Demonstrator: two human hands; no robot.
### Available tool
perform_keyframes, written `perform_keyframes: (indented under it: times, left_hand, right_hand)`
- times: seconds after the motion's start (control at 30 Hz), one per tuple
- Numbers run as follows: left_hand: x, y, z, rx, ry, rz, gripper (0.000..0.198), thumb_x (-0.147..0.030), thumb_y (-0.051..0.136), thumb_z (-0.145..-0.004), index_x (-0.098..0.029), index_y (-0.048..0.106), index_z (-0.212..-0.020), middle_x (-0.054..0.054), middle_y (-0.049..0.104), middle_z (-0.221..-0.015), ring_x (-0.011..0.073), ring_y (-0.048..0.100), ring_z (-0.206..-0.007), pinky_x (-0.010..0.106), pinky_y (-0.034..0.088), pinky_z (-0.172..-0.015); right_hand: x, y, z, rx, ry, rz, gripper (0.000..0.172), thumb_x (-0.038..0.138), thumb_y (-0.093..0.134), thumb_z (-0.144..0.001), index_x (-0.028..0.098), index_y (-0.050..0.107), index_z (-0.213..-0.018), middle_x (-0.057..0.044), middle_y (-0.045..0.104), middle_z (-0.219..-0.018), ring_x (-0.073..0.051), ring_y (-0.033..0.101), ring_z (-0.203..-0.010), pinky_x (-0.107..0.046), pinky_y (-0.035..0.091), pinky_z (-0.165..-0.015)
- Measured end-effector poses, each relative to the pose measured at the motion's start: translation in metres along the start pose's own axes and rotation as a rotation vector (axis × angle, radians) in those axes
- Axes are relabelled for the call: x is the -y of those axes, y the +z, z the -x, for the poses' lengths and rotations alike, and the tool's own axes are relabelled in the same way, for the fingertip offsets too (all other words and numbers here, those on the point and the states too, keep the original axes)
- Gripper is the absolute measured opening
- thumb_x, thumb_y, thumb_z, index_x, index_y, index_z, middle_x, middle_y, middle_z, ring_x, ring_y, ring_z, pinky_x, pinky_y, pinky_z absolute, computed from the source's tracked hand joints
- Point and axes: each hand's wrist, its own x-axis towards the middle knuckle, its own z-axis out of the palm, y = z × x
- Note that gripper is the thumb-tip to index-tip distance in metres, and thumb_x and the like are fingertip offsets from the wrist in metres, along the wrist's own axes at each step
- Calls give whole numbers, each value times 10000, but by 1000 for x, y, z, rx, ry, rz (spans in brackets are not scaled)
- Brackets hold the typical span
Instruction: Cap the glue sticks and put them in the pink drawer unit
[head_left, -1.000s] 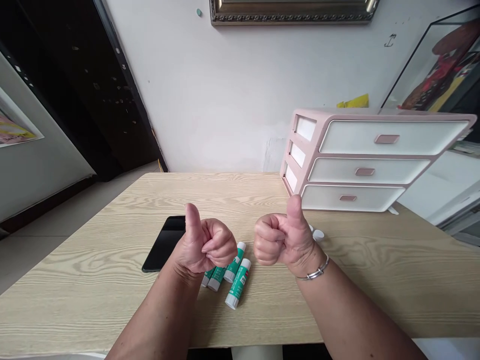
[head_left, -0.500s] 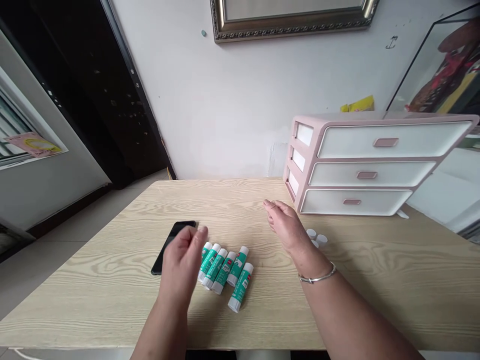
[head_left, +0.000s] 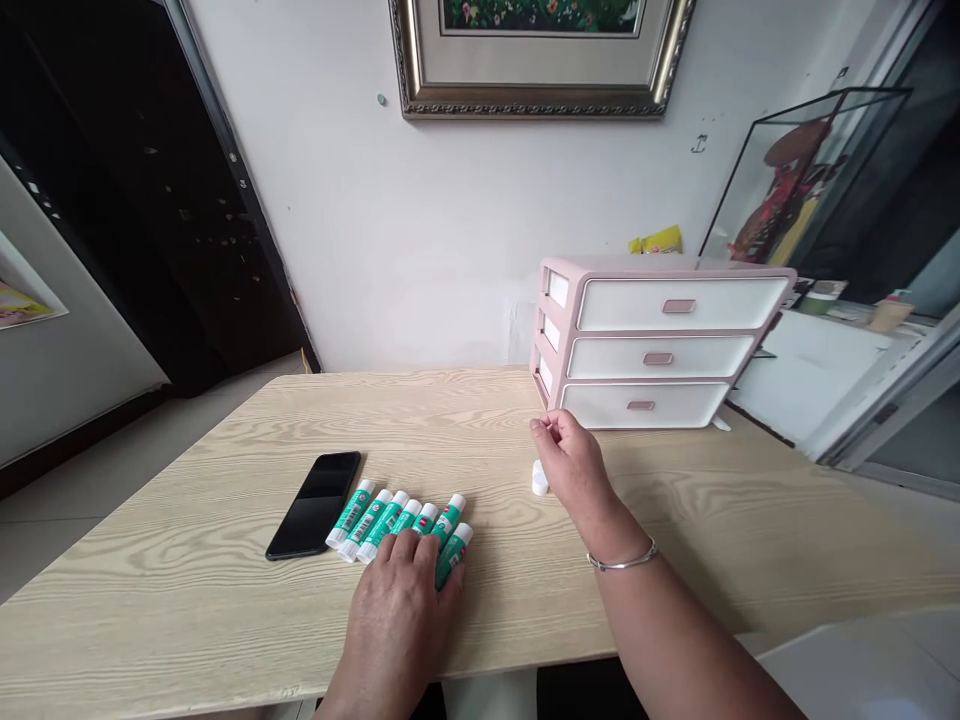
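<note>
A row of several green-and-white glue sticks (head_left: 382,525) lies side by side on the table. My left hand (head_left: 401,605) is over the row's right end, back up. Its thumb and fingers close around the rightmost glue stick (head_left: 454,556), and the hand covers the lower ends of neighbouring sticks. Small white caps (head_left: 539,482) sit to the right of the row, partly hidden by my right hand (head_left: 571,460). That hand, with a silver bangle at its wrist, is raised with thumb and fingertips pinched together. What they hold, if anything, cannot be made out.
A black phone (head_left: 315,505) lies left of the glue sticks on the wooden table (head_left: 187,590). At the back right stands a pink-and-white drawer unit (head_left: 660,340) with a yellow packet (head_left: 660,241) behind it. A framed picture (head_left: 532,105) hangs on the wall.
My left hand, closed and raised before, has come down onto the right end of the glue sticks. My right hand stays pinched, now closer to the caps. The camera view has shifted.
</note>
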Motion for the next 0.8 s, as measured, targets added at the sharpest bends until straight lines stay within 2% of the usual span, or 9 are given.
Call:
perform_keyframes:
  times: [0.1,0.23,0.43,0.6,0.8]
  left_hand:
    - [-3,3,1,23,8,-16,134,-324,652,-908,-224,725,-959,69,688,-920,297,641,-899,417,511,-789]
    - [-8,5,3,46,2,-49,114,-299,647,-920,-234,720,-979,62,702,-931,284,652,-904,399,504,-791]
    - [-15,2,10,79,-27,-54,80,-264,629,-928,-223,698,-921,64,724,-882,279,688,-868,380,508,-756]
    - [-22,-3,16,100,-57,-17,71,-215,631,-901,-224,686,-947,64,752,-887,276,712,-850,364,516,-721]
    - [-29,-5,17,119,-48,12,139,-172,609,-881,-239,694,-968,67,774,-915,284,724,-872,376,537,-748]
  right_hand:
    - [-11,-10,8,35,-158,182,187,311,490,-963,221,646,-915,-28,663,-778,-207,607,-783,-300,408,-748]
    - [-20,-13,19,118,-307,379,184,175,504,-926,207,680,-881,-66,698,-873,-225,601,-926,-315,398,-888]
    - [-23,-7,30,192,-335,576,164,164,552,-913,208,690,-836,-53,682,-822,-226,560,-893,-330,355,-881]
    - [-21,-8,35,246,-320,644,110,199,609,-894,205,688,-817,-66,686,-831,-248,561,-911,-351,337,-848]
    - [-15,-8,37,269,-328,672,63,198,646,-892,193,676,-837,-87,680,-885,-261,554,-934,-360,331,-842]
